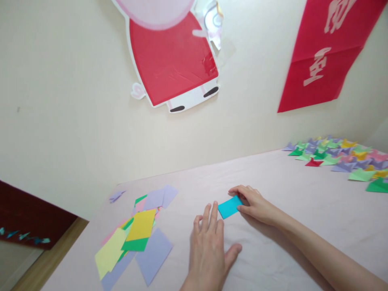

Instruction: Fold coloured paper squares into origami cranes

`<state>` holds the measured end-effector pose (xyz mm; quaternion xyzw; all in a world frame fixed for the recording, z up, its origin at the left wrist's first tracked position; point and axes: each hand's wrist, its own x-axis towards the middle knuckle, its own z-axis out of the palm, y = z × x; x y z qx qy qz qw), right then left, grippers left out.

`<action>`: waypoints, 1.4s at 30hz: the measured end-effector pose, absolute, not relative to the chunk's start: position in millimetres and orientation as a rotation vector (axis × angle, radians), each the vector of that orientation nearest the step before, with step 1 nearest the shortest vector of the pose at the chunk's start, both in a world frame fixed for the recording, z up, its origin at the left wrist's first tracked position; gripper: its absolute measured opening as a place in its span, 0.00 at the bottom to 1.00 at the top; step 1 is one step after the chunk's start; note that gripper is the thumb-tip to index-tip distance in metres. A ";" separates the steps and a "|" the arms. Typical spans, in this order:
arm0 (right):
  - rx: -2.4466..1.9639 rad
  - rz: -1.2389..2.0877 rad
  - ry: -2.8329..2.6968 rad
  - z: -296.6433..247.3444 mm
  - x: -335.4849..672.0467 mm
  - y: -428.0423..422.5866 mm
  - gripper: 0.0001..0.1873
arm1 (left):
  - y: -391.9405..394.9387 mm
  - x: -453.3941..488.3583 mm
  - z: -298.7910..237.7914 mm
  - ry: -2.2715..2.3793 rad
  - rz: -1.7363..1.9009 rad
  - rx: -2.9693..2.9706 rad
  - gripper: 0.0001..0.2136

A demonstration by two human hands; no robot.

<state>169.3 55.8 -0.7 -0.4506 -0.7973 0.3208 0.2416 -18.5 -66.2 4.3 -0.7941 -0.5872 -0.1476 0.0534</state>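
A small blue folded paper [228,207] lies on the pale cloth-covered table [254,254], in front of me. My right hand [256,204] pinches its right end between thumb and fingers. To the left of the paper, my left hand [208,242] rests palm down with fingers spread and thumb stretched out. Its fingertips are close to the paper's left edge; whether they touch it I cannot tell. The underside of the paper is hidden.
Loose coloured paper squares, a yellow one [141,224] on top, lie scattered at the left. Several folded paper figures [345,155] stand in rows at the far right. A small purple folded piece [117,196] sits near the wall [75,121], which carries a red cartoon cutout [172,56].
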 end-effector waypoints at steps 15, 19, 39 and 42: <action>-0.930 1.435 -1.610 7.5 172.2 45.4 0.22 | -26.1 -9.6 4.7 -2.140 -1.733 -2.404 0.39; -0.829 1.592 -1.390 7.1 165.4 36.7 0.24 | -20.5 -15.4 13.5 -2.024 -2.134 -2.460 0.11; -0.910 1.050 -1.740 -4.3 138.5 42.1 0.13 | 9.4 -32.2 -6.6 -2.159 -3.102 -1.927 0.23; -0.923 0.963 -1.761 -3.9 138.9 39.0 0.11 | 7.7 -28.4 -7.3 -2.166 -3.097 -1.931 0.26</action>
